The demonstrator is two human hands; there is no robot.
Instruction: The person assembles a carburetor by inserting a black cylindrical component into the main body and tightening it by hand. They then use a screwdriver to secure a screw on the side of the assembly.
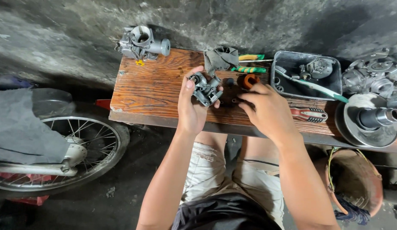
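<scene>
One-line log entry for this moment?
left hand: holds carburetor | right hand: reaching small parts | surface: wooden bench

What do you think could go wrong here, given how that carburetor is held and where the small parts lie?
1. The left hand holds the small carburetor above the wooden bench in a one-handed grip; it could slip and knock the bench.
2. The right hand reaches among small dark parts lying loose; a nudge might roll them off the edge.
3. The second carburetor sits at the bench's far corner and may tip off.
</scene>
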